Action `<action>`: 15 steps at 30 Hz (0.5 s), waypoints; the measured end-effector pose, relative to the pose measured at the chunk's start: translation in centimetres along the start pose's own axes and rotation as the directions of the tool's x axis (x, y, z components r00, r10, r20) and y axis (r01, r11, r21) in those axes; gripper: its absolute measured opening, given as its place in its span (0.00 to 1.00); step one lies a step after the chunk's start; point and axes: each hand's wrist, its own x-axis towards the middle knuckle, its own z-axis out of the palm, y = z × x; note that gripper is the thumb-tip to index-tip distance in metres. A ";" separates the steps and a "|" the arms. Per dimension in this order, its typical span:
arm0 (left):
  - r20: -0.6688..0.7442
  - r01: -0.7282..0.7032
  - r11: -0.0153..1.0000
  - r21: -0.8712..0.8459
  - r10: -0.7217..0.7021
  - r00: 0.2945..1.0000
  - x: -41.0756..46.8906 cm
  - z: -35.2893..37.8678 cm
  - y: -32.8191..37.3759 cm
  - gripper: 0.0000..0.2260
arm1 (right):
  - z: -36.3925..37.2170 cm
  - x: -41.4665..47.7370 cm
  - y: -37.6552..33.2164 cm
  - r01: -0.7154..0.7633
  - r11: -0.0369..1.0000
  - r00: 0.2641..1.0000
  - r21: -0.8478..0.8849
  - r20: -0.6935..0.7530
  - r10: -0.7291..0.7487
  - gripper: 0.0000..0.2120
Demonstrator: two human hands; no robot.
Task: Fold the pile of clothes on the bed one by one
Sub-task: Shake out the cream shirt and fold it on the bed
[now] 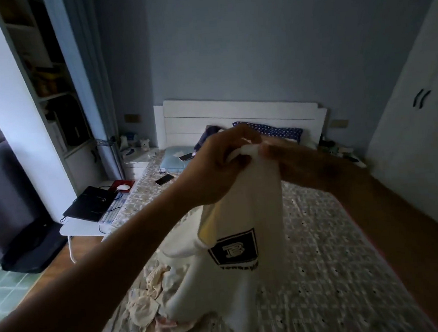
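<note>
Bed (336, 261), shirt (254, 207) pinched by left hand (218, 166), right hand (298, 160)

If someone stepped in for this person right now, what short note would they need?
Left hand: grips the upper end of the white top, held up over the bed.
Right hand: blurred, appears to pinch the same upper end.
White top: hangs down with its black logo showing. Its lower end reaches the pile of clothes at the bed's near left.
Done: no folded garment in view.
Left: lay out and fold this top, then the pile, one by one.
</note>
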 end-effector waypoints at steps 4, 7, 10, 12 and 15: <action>0.070 0.024 1.000 -0.017 -0.023 0.997 -0.7 -1.3 -0.4 0.12 | 1.1 0.0 1.5 -0.092 0.992 0.996 0.091 0.016 0.091 0.27; 0.028 0.095 0.995 -0.032 -0.094 0.995 -2.5 -2.1 -1.8 0.16 | 1.4 0.2 1.0 -0.024 0.998 0.998 -0.063 -0.055 0.020 0.15; 0.027 0.256 0.964 0.069 -0.258 0.966 -5.2 -2.2 -4.2 0.16 | 1.5 0.1 0.1 0.087 0.986 0.987 -0.143 -0.123 -0.105 0.09; 0.090 0.319 0.907 0.276 -0.355 0.931 -7.0 -2.0 -6.5 0.14 | 1.5 0.1 0.1 0.143 0.982 0.975 -0.123 -0.150 -0.161 0.10; 0.125 0.472 0.822 0.318 -0.530 0.839 -9.5 -2.0 -9.4 0.10 | 1.0 -0.3 0.3 0.213 0.977 0.954 0.007 -0.218 -0.206 0.12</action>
